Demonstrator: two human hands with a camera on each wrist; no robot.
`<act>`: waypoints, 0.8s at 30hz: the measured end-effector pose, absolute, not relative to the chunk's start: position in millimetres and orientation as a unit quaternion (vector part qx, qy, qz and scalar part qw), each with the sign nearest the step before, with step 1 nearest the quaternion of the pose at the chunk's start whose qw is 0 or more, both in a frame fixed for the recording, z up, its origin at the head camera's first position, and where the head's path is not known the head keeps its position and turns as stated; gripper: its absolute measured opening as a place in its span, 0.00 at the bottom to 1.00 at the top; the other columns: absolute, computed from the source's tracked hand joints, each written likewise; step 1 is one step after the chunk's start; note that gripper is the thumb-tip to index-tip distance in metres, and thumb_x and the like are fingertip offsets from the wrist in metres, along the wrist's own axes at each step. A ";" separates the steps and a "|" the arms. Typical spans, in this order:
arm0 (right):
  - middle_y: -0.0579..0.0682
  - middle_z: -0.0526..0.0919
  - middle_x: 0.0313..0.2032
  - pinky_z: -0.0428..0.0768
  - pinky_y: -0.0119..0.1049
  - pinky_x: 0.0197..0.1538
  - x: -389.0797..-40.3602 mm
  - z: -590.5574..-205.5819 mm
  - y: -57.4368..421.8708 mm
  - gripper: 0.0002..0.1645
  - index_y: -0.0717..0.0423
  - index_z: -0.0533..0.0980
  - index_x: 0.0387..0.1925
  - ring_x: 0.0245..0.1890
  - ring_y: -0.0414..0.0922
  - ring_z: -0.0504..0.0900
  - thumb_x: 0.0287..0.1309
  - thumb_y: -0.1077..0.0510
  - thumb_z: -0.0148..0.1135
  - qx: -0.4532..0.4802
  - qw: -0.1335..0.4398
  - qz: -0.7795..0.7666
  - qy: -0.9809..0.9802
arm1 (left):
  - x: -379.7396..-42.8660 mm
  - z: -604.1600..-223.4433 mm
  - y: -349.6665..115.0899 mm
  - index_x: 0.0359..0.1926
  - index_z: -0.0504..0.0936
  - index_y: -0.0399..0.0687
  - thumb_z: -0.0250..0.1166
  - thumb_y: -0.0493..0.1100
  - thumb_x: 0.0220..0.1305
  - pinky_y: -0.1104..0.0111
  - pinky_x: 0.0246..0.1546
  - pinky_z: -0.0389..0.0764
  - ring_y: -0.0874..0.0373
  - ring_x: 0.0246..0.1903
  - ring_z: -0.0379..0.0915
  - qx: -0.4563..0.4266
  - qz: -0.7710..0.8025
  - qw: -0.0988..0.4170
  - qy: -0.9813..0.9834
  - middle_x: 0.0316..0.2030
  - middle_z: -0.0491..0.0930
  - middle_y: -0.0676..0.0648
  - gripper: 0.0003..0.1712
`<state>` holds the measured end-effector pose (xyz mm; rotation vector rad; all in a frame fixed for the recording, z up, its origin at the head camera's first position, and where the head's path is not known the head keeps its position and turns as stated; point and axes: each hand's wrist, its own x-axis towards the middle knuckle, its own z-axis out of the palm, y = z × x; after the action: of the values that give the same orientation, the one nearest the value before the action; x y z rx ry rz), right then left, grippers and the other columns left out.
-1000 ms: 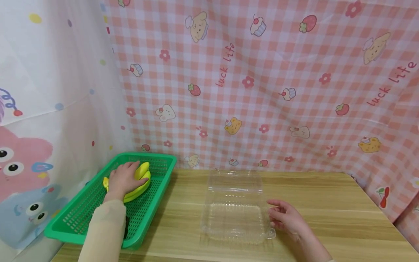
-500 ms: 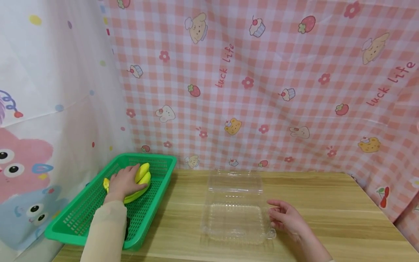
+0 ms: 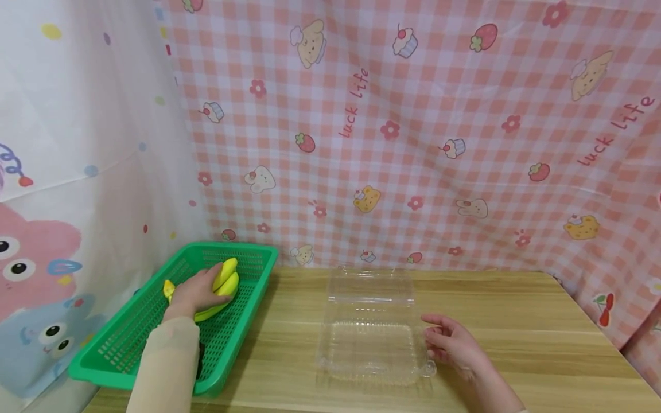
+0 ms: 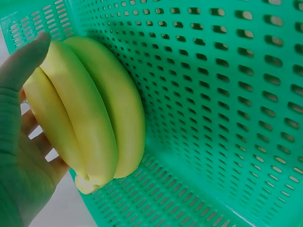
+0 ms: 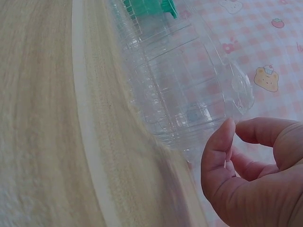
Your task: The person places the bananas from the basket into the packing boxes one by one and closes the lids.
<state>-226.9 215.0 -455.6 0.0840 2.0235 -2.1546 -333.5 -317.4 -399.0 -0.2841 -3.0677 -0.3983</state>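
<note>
A bunch of yellow bananas (image 3: 227,284) lies in the green basket (image 3: 234,338) at the left. My left hand (image 3: 195,293) reaches down over the bunch and grips it; in the left wrist view, the thumb lies along one side of the bananas (image 4: 83,109) and the other fingers curl behind them. A hinged clear plastic container (image 3: 369,350) stands with its lid open on the table. At its right edge is my right hand (image 3: 457,349). Thumb and forefinger come together at the container's thin rim in the right wrist view, pinching it.
A dark object (image 3: 200,361) in the basket is partly hidden by the left sleeve. The wooden table (image 3: 527,332) runs back to a pink checked cloth (image 3: 439,172). A white printed cloth (image 3: 103,189) hangs at the left beside the basket.
The fingers of my left hand have drawn in closer around the bananas, and the hand has sunk slightly. The right hand and the clear container have stayed in place.
</note>
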 end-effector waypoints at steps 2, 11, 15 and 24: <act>0.50 0.72 0.34 0.80 0.29 0.32 -227.0 -455.4 215.2 0.29 0.76 0.59 0.66 0.29 0.40 0.75 0.67 0.71 0.53 0.029 0.092 -0.725 0.682 | -332.3 -397.1 -316.6 0.73 0.57 0.35 0.74 0.52 0.54 0.39 0.45 0.75 0.33 0.52 0.72 -0.094 -0.132 0.014 -0.987 0.58 0.70 0.26 0.54; 0.50 0.73 0.35 0.79 0.29 0.32 -226.9 -455.4 215.8 0.29 0.77 0.58 0.66 0.30 0.40 0.75 0.67 0.71 0.53 0.024 0.089 -0.722 0.686 | -325.5 -391.0 -312.0 0.75 0.54 0.34 0.78 0.45 0.49 0.43 0.49 0.74 0.37 0.50 0.73 -0.093 -0.152 -0.021 -0.984 0.56 0.73 0.27 0.59; 0.49 0.73 0.35 0.79 0.29 0.33 -227.6 -456.0 217.2 0.29 0.77 0.58 0.66 0.30 0.40 0.75 0.67 0.70 0.53 0.019 0.092 -0.722 0.686 | -326.4 -391.7 -311.5 0.74 0.53 0.34 0.77 0.46 0.47 0.46 0.44 0.76 0.43 0.43 0.73 -0.092 -0.145 -0.027 -0.985 0.52 0.76 0.31 0.59; 0.49 0.73 0.34 0.80 0.29 0.33 -227.6 -456.0 219.7 0.28 0.78 0.57 0.65 0.30 0.39 0.75 0.68 0.69 0.52 -0.001 0.102 -0.725 0.682 | -329.0 -392.1 -310.5 0.68 0.59 0.31 0.70 0.47 0.46 0.55 0.33 0.74 0.49 0.32 0.69 -0.075 -0.147 -0.031 -0.986 0.36 0.75 0.44 0.51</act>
<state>-227.6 219.7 -456.0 -0.0024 2.0124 -2.1395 -329.0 -310.5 -392.1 -0.2397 -3.1605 -0.4702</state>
